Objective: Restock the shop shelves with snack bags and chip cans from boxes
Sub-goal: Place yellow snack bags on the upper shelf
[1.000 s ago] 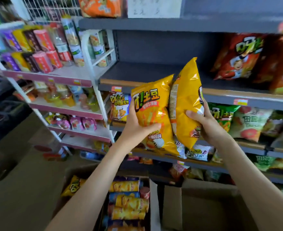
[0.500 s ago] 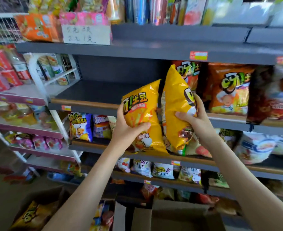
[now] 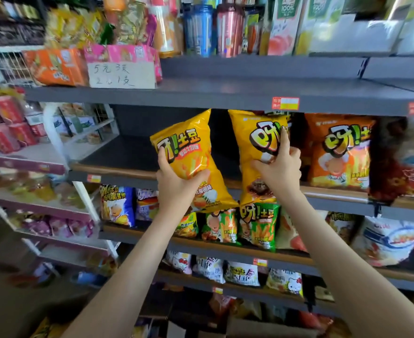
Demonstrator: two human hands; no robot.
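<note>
Snack bags are what we hold, one in each grip, raised in front of the dark grey metal shelf with a wood-coloured front edge (image 3: 118, 154).

From the head view, our left grip (image 3: 176, 184) is curled round the left glossy yellow snack bag (image 3: 188, 152). The thumb lies across its front and the fingers run up its left edge. This bag tilts with its top leaning left, and its lower end hangs below the shelf lip, over the green snack bags (image 3: 259, 225) on the shelf beneath.

Our right grip (image 3: 279, 167) pinches the right glossy yellow snack bag (image 3: 254, 142) at its right edge, fingers bent round it and one finger pointing up along the side. This bag stands nearly upright, its top just under the shelf above, just beside an orange snack bag (image 3: 340, 152) already on the shelf. We cannot tell whether its base touches the shelf.

Left of both bags the shelf floor is bare. A blue snack bag (image 3: 116, 203) sits lower left, and a handwritten paper sign (image 3: 121, 74) leans on the upper shelf.
</note>
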